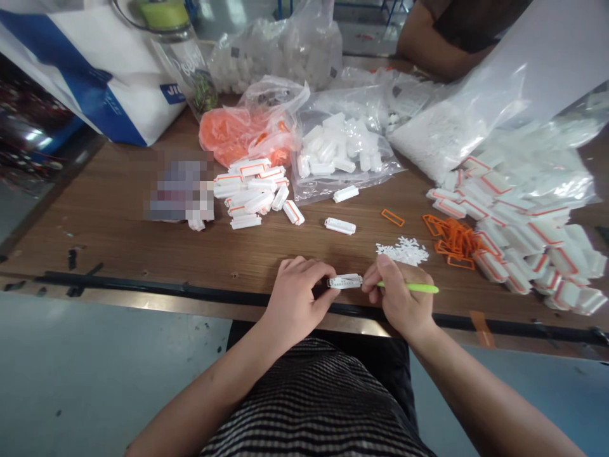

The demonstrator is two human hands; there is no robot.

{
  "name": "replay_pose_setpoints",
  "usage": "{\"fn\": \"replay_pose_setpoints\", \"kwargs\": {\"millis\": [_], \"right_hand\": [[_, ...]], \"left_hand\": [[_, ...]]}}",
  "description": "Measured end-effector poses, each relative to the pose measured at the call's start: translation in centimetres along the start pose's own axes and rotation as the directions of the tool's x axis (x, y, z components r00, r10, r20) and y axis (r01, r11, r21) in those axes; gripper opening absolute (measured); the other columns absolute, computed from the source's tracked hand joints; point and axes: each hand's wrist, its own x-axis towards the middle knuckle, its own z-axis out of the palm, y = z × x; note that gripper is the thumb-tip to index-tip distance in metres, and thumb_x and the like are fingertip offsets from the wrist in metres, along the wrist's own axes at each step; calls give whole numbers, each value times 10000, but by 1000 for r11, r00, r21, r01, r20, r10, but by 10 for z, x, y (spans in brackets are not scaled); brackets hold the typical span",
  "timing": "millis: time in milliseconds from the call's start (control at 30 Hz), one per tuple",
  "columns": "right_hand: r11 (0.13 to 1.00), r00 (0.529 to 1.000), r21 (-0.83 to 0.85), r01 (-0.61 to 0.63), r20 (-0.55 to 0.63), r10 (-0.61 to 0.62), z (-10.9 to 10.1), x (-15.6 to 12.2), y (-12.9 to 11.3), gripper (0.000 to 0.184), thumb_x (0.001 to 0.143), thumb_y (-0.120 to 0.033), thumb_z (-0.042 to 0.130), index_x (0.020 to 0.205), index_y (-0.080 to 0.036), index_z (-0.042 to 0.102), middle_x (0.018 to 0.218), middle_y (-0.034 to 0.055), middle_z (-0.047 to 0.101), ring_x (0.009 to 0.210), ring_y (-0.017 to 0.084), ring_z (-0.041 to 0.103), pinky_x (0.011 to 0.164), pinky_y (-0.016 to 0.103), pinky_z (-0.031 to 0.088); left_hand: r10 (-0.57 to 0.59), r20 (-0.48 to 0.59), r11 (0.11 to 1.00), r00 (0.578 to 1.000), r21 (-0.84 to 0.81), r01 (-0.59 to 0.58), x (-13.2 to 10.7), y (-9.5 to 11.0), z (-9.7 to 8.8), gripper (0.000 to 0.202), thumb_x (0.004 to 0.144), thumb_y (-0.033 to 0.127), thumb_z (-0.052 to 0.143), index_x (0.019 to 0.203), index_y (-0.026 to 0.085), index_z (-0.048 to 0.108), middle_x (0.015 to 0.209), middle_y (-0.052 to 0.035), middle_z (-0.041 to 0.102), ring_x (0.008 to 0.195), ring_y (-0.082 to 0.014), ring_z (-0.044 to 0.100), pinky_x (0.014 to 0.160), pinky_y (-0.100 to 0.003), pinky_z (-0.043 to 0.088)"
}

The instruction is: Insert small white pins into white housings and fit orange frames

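Near the table's front edge, my left hand [302,289] pinches the left end of a small white rectangular plastic part [346,281]. A row of small marks or slots shows along its upper face. My right hand [402,295] is closed around a slim lime-green pen-shaped tool [423,288], its fingertips close to the part's right end. The tool's working tip is too fine to make out. Just beyond the right hand lies a pile of tiny white pieces [403,251]. Another white part [340,225] rests farther back on the table.
Orange frames [454,238] lie beside a large heap of orange-edged white parts [537,247] on the right. More white parts [254,190] are piled left. Behind stand clear bags [337,149], an orange-filled bag [238,136] and a bottle [178,63]. Another person's arm [438,41] rests across the table.
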Motion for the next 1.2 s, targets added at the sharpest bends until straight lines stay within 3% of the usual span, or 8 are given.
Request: {"fn": "replay_pose_setpoints", "kwargs": {"millis": [133, 367, 500, 700, 933, 1200], "right_hand": [[999, 1000, 43, -2, -18, 3, 2, 0, 0, 511, 969, -405, 477, 527, -183, 604, 492, 5, 607, 336, 64, 497, 345, 201, 371], [998, 999, -38, -53, 12, 53, 0, 3, -2, 538, 967, -435, 465, 512, -181, 600, 452, 3, 592, 334, 67, 498, 357, 193, 389], [999, 999, -1, -52, 5, 52, 1, 3, -2, 536, 957, -449, 478, 511, -180, 603, 463, 9, 601, 336, 70, 500, 349, 195, 387], [997, 999, 63, -42, -32, 44, 1, 1, 2, 509, 959, -414, 494, 521, -183, 613, 494, 10, 613, 344, 72, 505, 353, 206, 381], [999, 1000, -46, -7, -23, 6, 2, 2, -3, 500, 965, -384, 485, 524, -185, 612, 463, -1, 597, 341, 66, 498, 359, 198, 387], [993, 994, 96, -64, -87, 73, -1, 2, -1, 524, 942, -427, 513, 490, -182, 611, 488, 15, 608, 328, 70, 493, 332, 210, 366]], "left_hand": [[-7, 7, 1000, 1000, 2, 7, 0, 0, 0, 129, 813, 203, 729, 881, 231, 623, 821, 27, 692, 788, -192, 584, 792, -381, 385], [-6, 2, 999, 1000, 35, 5, 1, 3, 1, 154, 802, 228, 747, 903, 215, 632, 849, 18, 701, 806, -200, 593, 792, -383, 385], [36, -4, 995, 999, 90, -36, 1, 3, 5, 137, 855, 256, 706, 986, 248, 667, 931, 11, 714, 876, -214, 595, 810, -395, 381], [33, -24, 997, 999, 70, -32, 1, 2, 9, 98, 849, 254, 715, 944, 255, 692, 899, 18, 709, 850, -202, 589, 814, -393, 380], [31, -23, 998, 999, 53, -29, 2, 1, 7, 96, 836, 254, 729, 927, 249, 698, 881, 18, 708, 841, -200, 586, 797, -387, 378], [21, -20, 999, 1000, 48, -20, 3, 2, 7, 103, 832, 239, 727, 928, 255, 694, 893, 22, 710, 854, -196, 592, 814, -389, 381]]}}
